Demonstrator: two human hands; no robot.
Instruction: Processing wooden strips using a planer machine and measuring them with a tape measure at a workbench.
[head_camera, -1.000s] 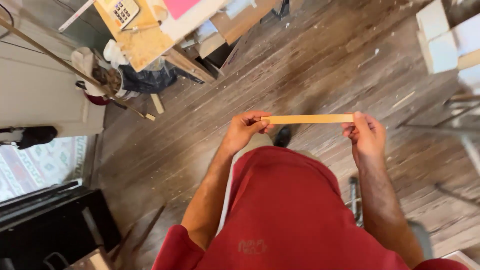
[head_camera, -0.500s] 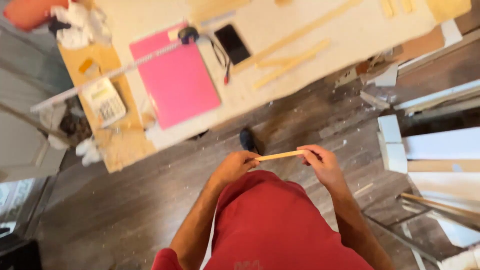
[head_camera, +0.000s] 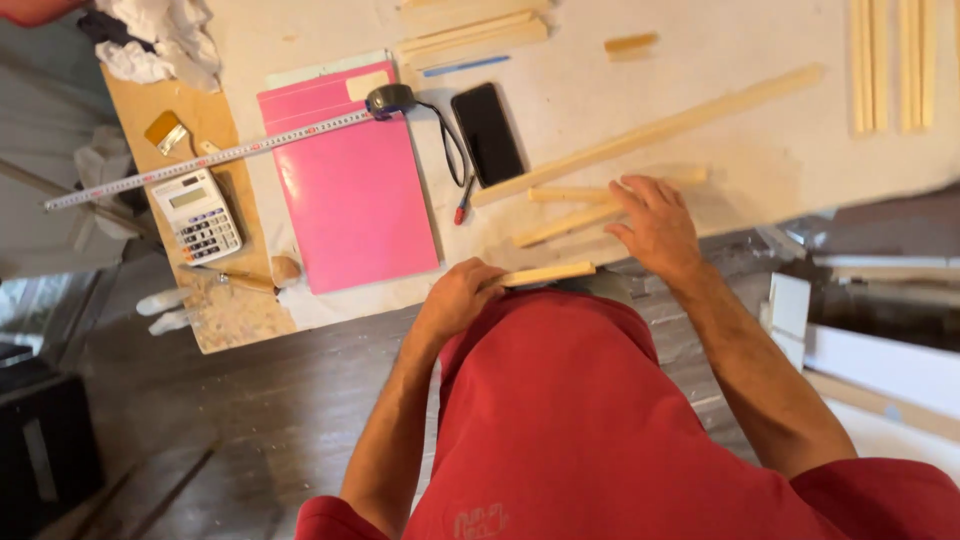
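My left hand (head_camera: 458, 297) grips one end of a short pale wood strip (head_camera: 548, 274), held level at the front edge of the worktable (head_camera: 700, 40). My right hand (head_camera: 652, 225) has its fingers spread and rests on two short wood strips (head_camera: 565, 195) lying on the table. A long wood strip (head_camera: 650, 132) runs diagonally just beyond them.
On the table lie a pink folder (head_camera: 345, 195), a black phone (head_camera: 486, 132), a tape measure (head_camera: 390, 98) with its blade pulled out left, a red pen (head_camera: 462, 208), a calculator (head_camera: 197, 214) and more wood strips (head_camera: 885, 60) at the far right. White boards (head_camera: 880, 360) lean at the right.
My view has swung from the floor up to the table. My right hand has let go of the strip and moved onto the strips on the table; my left hand keeps it.
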